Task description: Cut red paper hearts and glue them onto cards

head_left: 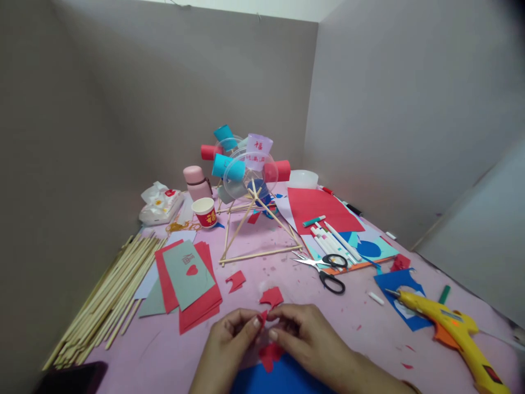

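My left hand [232,331] and my right hand [301,331] meet low in the middle of the view, fingers pinched together on a small red paper piece [263,317]. Under my hands lie another red paper scrap [270,355] and a blue paper sheet [283,378]. A cut red paper shape [271,297] sits just beyond my fingertips on the pink table [164,350]. A second red scrap [235,280] lies to the left of it.
A stick-and-cup wheel model [246,180] stands at the centre back. Scissors [328,268] and markers [334,243] lie to the right, a yellow glue gun [455,331] at the far right. Wooden sticks [109,295] and red and grey cards [188,276] lie left. A paper cup [205,212] and pink bottle [197,182] stand behind.
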A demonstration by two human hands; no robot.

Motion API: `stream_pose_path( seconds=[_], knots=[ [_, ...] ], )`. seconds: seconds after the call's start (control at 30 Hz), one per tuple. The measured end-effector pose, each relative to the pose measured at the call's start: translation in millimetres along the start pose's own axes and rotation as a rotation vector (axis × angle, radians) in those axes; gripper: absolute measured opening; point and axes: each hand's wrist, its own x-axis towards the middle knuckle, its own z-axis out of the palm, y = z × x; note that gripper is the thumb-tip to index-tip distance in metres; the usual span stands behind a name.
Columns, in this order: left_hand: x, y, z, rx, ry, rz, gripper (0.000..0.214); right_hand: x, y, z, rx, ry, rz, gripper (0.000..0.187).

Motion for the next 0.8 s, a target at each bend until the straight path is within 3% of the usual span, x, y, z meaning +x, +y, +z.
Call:
stream_pose_path(
  seconds=[0.13, 0.4, 0.57, 0.8],
  knots=[
    [-7, 1, 10.4, -0.205, -0.102, -0.104, 0.039, 1, -1, 5, 0.334, -0.021, 0.028, 0.013],
    [-12, -2, 17.9, -0.383, -0.140, -0.105, 0.034, 3, 1, 3, 0.582, -0.016, 0.110, 0.025],
    [-13, -3, 16.5, -0.375, -0.178, -0.069, 0.032, 2, 4, 5, 0.637, -0.038, 0.100, 0.033],
    [-16, 3, 15.9, -0.162, -0.168, 0.092, 0.028, 2, 0, 2, 0.693, -0.044, 0.141, 0.034]
  ],
)
